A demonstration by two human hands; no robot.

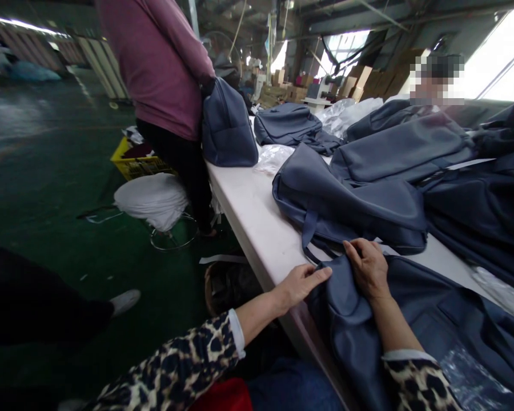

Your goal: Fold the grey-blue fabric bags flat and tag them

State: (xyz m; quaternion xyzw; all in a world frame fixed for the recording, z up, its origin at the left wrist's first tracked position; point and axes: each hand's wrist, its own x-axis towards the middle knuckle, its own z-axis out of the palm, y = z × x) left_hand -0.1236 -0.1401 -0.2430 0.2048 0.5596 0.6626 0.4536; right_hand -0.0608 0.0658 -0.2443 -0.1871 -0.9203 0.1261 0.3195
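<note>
A dark blue bag point(346, 311) lies at the near edge of the white table point(257, 222), part of it hanging over the side. My left hand point(302, 285) pinches its edge, thumb on top and fingers partly hidden beneath. Farther right, my right hand point(368, 265) grips the same bag along its upper edge, fingers curled with the thumb side toward the left hand. Just beyond both hands rests another dark blue bag point(351, 200), its strap point(309, 228) trailing down near my fingers.
More blue bags point(286, 123) and clear plastic wrap point(274, 158) cover the table. At the far left corner a person in a purple top point(163, 63) stands by an upright bag point(229, 125). A cloth-covered stool point(152, 197) and yellow crate point(132, 162) stand on the floor. Another person is behind the bags.
</note>
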